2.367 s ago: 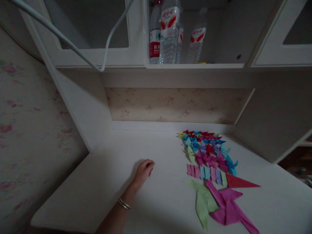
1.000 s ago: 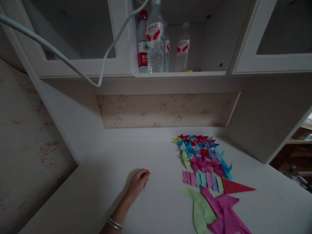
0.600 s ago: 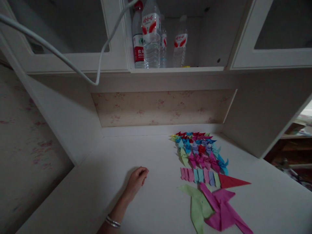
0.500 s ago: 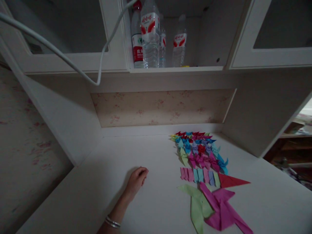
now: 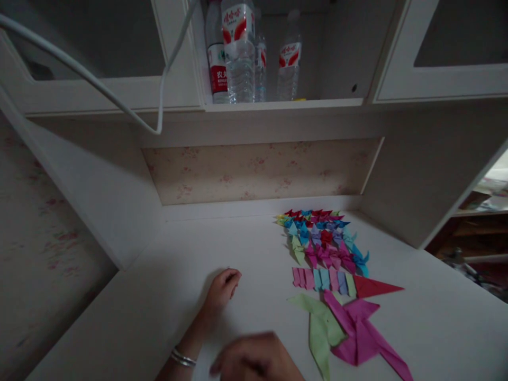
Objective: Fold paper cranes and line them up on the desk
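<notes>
My left hand (image 5: 223, 287), with silver bangles at its wrist, rests on the white desk (image 5: 246, 312). Its fingers are curled closed, and nothing shows in them. Low in the picture, my right hand (image 5: 256, 357) is raised nearer the camera, blurred and partly cut off. Its fingers look bent, but their grip is not clear. To the right lie two large folded paper birds, one green (image 5: 322, 325) and one magenta (image 5: 363, 333), overlapping. Behind them runs a row of small folded paper strips (image 5: 321, 279), ending in a red pointed paper piece (image 5: 377, 287).
Rows of small coloured paper cranes (image 5: 321, 238) stand toward the back right of the desk. Overhead, a cupboard shelf (image 5: 286, 105) holds several plastic bottles (image 5: 240, 53). A white cable-like arm (image 5: 95, 82) hangs across the upper left.
My right hand has come into view at the bottom. My left hand stays in place on the desk. The view has shifted slightly.
</notes>
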`<state>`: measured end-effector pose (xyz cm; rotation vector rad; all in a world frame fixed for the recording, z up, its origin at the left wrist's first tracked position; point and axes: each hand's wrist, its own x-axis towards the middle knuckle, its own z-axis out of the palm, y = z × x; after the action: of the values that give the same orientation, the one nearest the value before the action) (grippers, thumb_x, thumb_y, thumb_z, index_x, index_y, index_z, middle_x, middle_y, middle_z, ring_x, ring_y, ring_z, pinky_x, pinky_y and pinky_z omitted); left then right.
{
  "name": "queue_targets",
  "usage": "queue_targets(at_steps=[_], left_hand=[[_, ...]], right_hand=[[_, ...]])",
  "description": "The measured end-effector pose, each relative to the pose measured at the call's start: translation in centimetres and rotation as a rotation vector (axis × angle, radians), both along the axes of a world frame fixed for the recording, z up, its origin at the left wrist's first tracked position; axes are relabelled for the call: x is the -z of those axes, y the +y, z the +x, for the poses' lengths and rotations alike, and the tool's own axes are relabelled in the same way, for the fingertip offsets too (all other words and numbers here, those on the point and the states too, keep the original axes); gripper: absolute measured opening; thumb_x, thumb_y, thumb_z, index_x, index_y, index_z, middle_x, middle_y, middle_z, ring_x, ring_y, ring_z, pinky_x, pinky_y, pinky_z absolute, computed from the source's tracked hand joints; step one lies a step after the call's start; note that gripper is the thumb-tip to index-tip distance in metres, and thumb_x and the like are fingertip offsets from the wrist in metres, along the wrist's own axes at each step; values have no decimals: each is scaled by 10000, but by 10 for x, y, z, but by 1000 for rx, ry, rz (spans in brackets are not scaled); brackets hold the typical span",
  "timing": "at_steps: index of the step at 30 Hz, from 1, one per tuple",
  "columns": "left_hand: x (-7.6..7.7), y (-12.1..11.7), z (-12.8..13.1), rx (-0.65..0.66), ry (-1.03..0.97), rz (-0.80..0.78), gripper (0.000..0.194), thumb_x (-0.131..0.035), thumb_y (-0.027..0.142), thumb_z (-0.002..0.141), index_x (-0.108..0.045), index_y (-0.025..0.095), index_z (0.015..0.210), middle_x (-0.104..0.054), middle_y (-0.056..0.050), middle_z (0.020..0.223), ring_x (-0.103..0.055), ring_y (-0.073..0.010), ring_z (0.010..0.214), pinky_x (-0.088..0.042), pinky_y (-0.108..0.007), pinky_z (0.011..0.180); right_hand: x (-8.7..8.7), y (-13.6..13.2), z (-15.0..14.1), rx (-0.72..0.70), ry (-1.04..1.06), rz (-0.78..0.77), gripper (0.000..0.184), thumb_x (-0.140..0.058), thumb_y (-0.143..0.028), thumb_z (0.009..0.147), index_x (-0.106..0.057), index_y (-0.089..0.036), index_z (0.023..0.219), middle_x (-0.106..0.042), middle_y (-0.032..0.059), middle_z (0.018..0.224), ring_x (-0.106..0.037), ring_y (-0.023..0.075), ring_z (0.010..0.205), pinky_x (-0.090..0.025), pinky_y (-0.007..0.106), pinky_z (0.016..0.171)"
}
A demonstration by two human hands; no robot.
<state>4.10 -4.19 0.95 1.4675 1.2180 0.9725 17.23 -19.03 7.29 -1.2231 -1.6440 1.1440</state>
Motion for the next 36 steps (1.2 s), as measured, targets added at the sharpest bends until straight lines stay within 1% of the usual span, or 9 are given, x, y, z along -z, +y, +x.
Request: queue_targets(at_steps=[2, 4, 7, 9, 12, 21, 27, 32, 36], left_hand=[[1, 0, 0, 2, -12, 6, 343, -563, 510, 730, -603, 169, 723, -461, 59, 552, -385, -87, 458, -291, -212, 437], [1, 0, 0, 14, -19, 8, 350, -557, 515, 741, -604, 168, 750, -443, 63, 545, -379, -91, 465, -290, -212, 441], [-1, -1, 1, 34, -8, -20, 374, -550, 540, 743, -604, 171, 760, -416, 72, 518, -362, -92, 451, -277, -213, 436], [-3, -1, 2, 27, 5, -38, 379, -559, 551, 728, -606, 175, 744, -426, 69, 512, -371, -96, 451, -281, -216, 439], [-4, -1, 2, 14, 36, -33, 355, -573, 527, 717, -622, 176, 749, -477, 55, 538, -398, -105, 467, -306, -224, 463], [2, 1, 1, 38, 70, -13, 327, -552, 491, 746, -643, 179, 784, -496, 42, 559, -391, -109, 466, -306, -225, 464], [5, 3, 0, 58, 78, -6, 327, -534, 486, 767, -635, 176, 790, -467, 49, 550, -375, -101, 461, -282, -214, 446], [3, 1, 0, 71, 84, 4, 335, -519, 488, 779, -622, 169, 791, -451, 55, 543, -370, -98, 460, -277, -212, 445], [-1, -1, 1, 78, 82, -2, 344, -523, 494, 772, -611, 162, 779, -433, 63, 539, -360, -92, 455, -277, -210, 444]], right_hand=[[5, 39, 4, 79, 13, 0, 318, -402, -342, 903, -664, -204, 786, -592, -6, 659, -544, 143, 614, -407, 252, 540], [19, 72, 7, 275, 46, 6, 321, -425, -302, 858, -604, -177, 623, -520, -18, 575, -485, 130, 577, -353, 246, 538], [46, 99, 8, 408, -1, -4, 353, -442, -327, 830, -491, -180, 512, -406, -38, 503, -394, 114, 525, -276, 242, 496], [60, 101, 6, 393, -49, 25, 360, -432, -327, 831, -471, -185, 503, -369, -47, 483, -360, 108, 499, -240, 244, 478], [69, 95, 4, 325, -120, 76, 378, -438, -336, 838, -463, -188, 492, -347, -52, 465, -337, 102, 475, -213, 246, 469], [64, 91, 8, 276, -133, 94, 354, -437, -293, 855, -545, -180, 537, -434, -36, 496, -398, 112, 508, -246, 233, 483], [59, 89, 11, 250, 39, 78, 338, -381, -325, 913, -692, -203, 864, -672, 19, 770, -587, 162, 707, -397, 234, 650], [61, 91, 14, 254, 65, 67, 264, -414, -253, 872, -672, -197, 862, -670, 14, 780, -599, 166, 742, -409, 235, 682], [61, 92, 15, 262, 72, 56, 261, -413, -291, 881, -654, -194, 853, -655, 7, 746, -581, 162, 705, -404, 234, 654]])
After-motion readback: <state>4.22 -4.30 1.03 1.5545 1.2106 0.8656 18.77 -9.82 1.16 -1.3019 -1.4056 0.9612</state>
